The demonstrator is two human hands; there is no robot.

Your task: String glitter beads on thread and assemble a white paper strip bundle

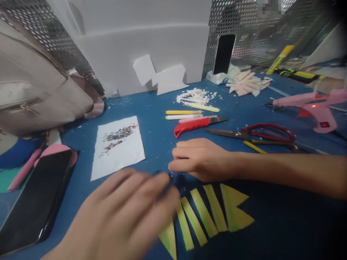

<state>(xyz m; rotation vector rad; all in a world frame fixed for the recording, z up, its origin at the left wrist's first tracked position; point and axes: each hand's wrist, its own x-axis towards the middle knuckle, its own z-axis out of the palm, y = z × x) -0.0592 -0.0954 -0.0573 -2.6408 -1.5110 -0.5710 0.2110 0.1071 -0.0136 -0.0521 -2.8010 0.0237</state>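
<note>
My left hand (127, 213) hangs over the front of the table, smeared by motion. Its fingertips are blurred, so whether it holds anything is unclear. My right hand (200, 159) rests on the blue table with its fingers curled closed; whatever is in them, if anything, is hidden. Just below both hands lie several yellow-green strips (204, 213) in a row, with a notched tail-shaped piece (234, 211) at the right end. A pointed piece (170, 238) at the left end is partly covered by my left hand. Tiny bits are scattered between the hands.
White paper (130, 164) carries colourful glitter. Beyond my right hand lie a red-handled knife (192, 126), scissors (242, 134), markers (183, 112) and white scraps (193, 96). A pink glue gun (311, 104) with a lit light is far right; a phone (38, 198) lies left.
</note>
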